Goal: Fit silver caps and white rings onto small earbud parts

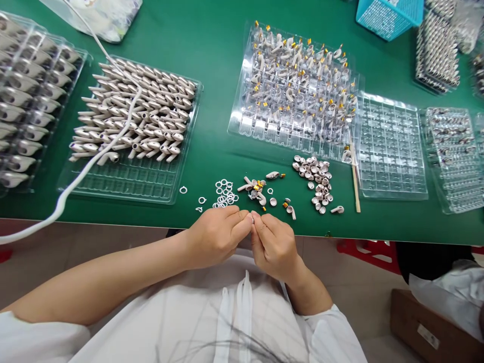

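At the far left edge of the green desk (212, 60), stacked clear trays of grey shells (30, 96) overhang the side. A white cable (94, 156) runs from the far side down across the next tray, the tray of white stems (136, 116), and off the near edge. The front rows of that tray are bare.

The left hand (215, 234) is at the near edge of the desk, its fingers (242, 222) curled together and pinched at the tips. It meets the right hand (274, 244), whose fingers are pinched the same way, tip against tip. I cannot tell what is between them, as it is hidden.

Just beyond the fingertips lie the white rings (225, 193) and, to their right, the loose earbud pieces (257, 189), both untouched on the desk. Nothing stands between them and the hands.

Further right is a heap of small caps (315, 181), and behind it a tray of gold-tabbed parts (298, 91). A wooden stick (354, 176) leans along the edge of the empty clear tray (391, 146). A part-filled tray (454, 151) sits at the right edge, and a blue basket (389, 15) is at the far right.
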`<state>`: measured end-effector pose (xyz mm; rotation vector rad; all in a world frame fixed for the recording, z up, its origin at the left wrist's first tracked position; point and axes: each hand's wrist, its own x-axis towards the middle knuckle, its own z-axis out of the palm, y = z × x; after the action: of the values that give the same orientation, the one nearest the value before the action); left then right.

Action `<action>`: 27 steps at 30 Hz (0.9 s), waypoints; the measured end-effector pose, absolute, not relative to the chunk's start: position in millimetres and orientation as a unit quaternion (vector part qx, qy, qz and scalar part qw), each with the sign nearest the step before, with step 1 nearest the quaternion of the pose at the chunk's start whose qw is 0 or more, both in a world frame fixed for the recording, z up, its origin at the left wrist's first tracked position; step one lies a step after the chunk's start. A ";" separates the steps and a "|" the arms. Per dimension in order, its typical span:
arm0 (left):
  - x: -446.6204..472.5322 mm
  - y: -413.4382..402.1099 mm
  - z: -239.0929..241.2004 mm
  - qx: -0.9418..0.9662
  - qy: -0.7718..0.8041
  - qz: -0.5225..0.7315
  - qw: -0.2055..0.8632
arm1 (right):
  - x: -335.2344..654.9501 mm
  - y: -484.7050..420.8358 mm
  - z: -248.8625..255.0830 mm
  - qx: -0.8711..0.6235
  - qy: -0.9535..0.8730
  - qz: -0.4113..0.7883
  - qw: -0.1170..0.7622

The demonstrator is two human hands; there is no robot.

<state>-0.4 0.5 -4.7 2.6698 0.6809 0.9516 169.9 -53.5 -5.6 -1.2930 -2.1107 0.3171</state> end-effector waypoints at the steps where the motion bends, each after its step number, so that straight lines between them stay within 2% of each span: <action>1: -0.8 0.4 -5.4 0.910 0.232 0.323 0.113 | 169.8 -53.0 -5.4 -0.490 -0.803 0.122 0.316; 10: -0.9 6.6 -1.3 0.916 0.234 0.305 0.112 | 169.2 -46.2 -2.0 -0.486 -0.803 0.117 0.325; 17: -1.3 8.1 7.6 0.894 0.220 0.369 0.128 | 176.7 -49.2 6.6 -0.490 -0.771 0.152 0.376; 27: -5.6 14.3 8.5 0.832 0.235 0.392 0.314 | 178.3 -48.8 6.5 -0.488 -0.729 0.207 0.434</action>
<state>-5.6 14.3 8.5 2.1925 0.6203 1.0337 178.3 -48.8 6.5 -1.2147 -1.8151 0.5156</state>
